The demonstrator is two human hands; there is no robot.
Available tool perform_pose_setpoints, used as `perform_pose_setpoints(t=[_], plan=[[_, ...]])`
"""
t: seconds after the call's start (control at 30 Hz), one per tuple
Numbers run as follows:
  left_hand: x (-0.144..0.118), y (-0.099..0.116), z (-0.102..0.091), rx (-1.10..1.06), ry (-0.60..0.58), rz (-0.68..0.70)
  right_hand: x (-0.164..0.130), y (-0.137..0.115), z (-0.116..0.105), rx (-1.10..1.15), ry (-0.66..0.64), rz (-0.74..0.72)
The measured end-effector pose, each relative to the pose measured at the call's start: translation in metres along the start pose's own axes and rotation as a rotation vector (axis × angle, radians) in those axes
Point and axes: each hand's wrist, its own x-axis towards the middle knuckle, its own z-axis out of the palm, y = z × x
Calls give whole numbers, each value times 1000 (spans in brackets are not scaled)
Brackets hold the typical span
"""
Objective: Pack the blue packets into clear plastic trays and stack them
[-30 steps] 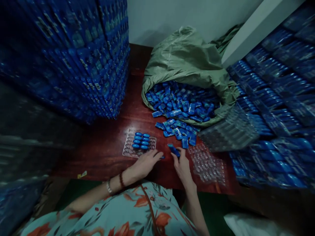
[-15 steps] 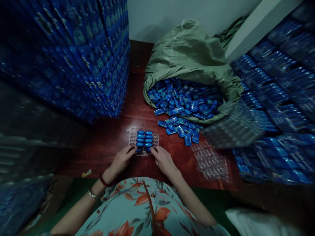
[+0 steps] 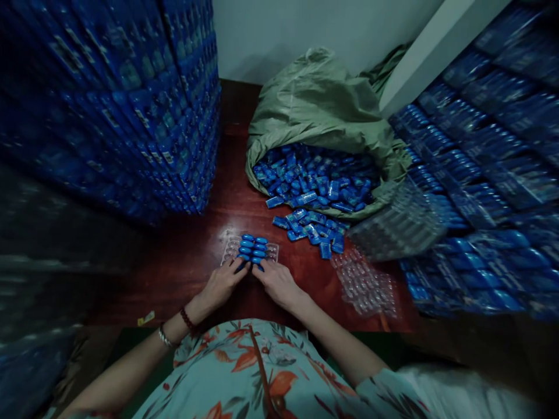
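Observation:
A clear plastic blister tray (image 3: 271, 249) lies on the red-brown table in front of me. Two columns of shiny blue oval packets (image 3: 247, 244) fill its middle, while the cups at both sides hold none. My left hand (image 3: 225, 284) reaches the tray's near edge, its bent fingers gripping at the closest packets. Mirroring it, my right hand (image 3: 277, 285) has its thumb and fingers around the near end of the right column. My fingers partly hide the nearest packets.
A green sack (image 3: 305, 105) spills loose blue packets (image 3: 312, 224) onto the table (image 3: 183, 279). Clear empty trays (image 3: 367, 282) lie at the right. Tall stacks of blue packs (image 3: 144, 116) rise at the left, and more stacked packs (image 3: 480, 169) stand on the right.
Both hands have moved inward, closer together, over the near packets. The blue columns now sit slightly askew in the tray. The whole view has shifted a little.

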Motion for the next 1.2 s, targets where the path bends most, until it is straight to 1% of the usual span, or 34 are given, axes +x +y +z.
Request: perform_pose_setpoints(t=[0.07, 0.17, 0.23, 0.3, 0.33, 0.37, 0.4, 0.43, 0.5, 0.53, 0.57, 0.6, 0.67, 0.73, 0.77, 0.83, 0.9, 1.03, 1.07, 1.1, 1.17, 1.2], plan=[[-1, -3, 6, -41, 47, -4, 4, -3, -2, -19, 6, 14], [-1, -7, 9, -102, 45, -10, 8, -4, -2, -12, 37, 15], [2, -9, 3, -134, 56, -4, 4, 2, 2, 18, 76, 8], [10, -13, -9, -197, 136, 6, -4, 15, 10, 62, 161, 2], [17, -15, -16, -246, 187, 4, -8, 25, 15, 97, 230, 18], [28, -17, -24, -298, 225, -6, -12, 35, 20, 142, 318, 60], [43, -20, -30, -344, 238, -21, -14, 48, 25, 194, 417, 133], [61, -22, -35, -376, 223, -32, -14, 60, 28, 247, 519, 227], [105, -25, -38, -356, 103, -20, -8, 86, 30, 316, 683, 428], [129, -26, -35, -304, 22, 18, -2, 98, 29, 318, 721, 508], [152, -25, -31, -235, -84, 69, 5, 108, 26, 296, 722, 567], [173, -23, -24, -176, -195, 127, 13, 116, 23, 255, 682, 600], [207, -18, -8, -139, -278, 175, 26, 127, 17, 159, 531, 610], [229, -12, 8, -139, -316, 183, 34, 133, 15, 96, 392, 601], [235, -11, 15, -142, -333, 181, 35, 135, 16, 87, 358, 604], [241, -13, 24, -163, -359, 179, 31, 138, 21, 110, 362, 617], [241, -19, 27, -201, -376, 172, 21, 140, 27, 181, 433, 607], [232, -42, 20, -296, -370, 84, -4, 133, 37, 437, 716, 580], [226, -49, 16, -324, -349, 49, -10, 128, 39, 525, 775, 596], [219, -57, 11, -351, -322, 13, -16, 121, 41, 628, 804, 619], [197, -70, 2, -389, -248, -72, -28, 105, 47, 849, 784, 674], [182, -76, -3, -425, -175, -143, -33, 96, 50, 949, 756, 700]])
